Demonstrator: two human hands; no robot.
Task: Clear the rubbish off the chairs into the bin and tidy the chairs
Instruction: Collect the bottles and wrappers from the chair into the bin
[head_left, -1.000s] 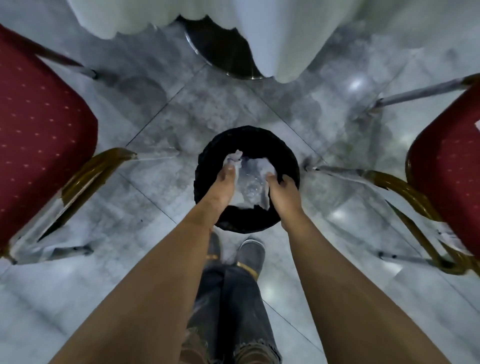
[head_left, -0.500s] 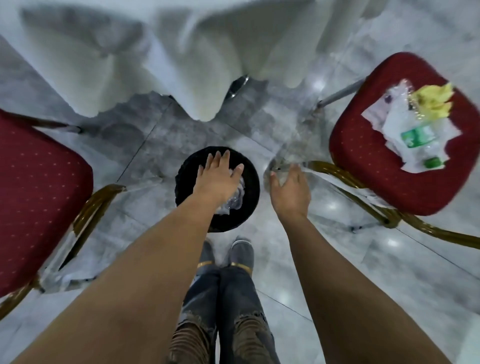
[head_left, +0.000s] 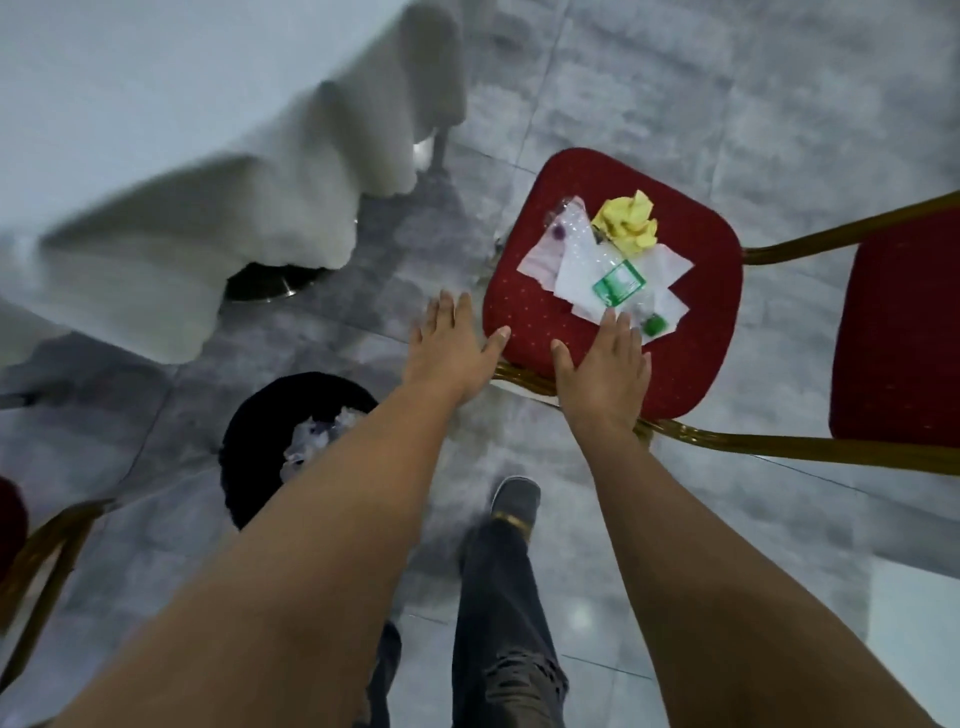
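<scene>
While both hands reach out flat w/ nothing in them, the rubbish lies just past the R fingertips.
L hand (head_left: 449, 348) & R hand (head_left: 605, 364): fingers straight, slightly spread, gripping nothing. R hand is over the front of the chair (head_left: 696, 332) seat; can't tell if it touches. L hand is just off the seat's edge, thumb over the corner. Bottle (head_left: 618, 283) lies flat on papers (head_left: 574, 273), long axis diagonal, green cap end nearest the R fingertips, base pointing away. Yellow wad (head_left: 628, 223) sits beyond, by the base. Bin (head_left: 244, 467) is behind the L forearm. 0.5 s ago the L hand was over the bin and the R hand beside it, short of the chair; both are now at the seat.
</scene>
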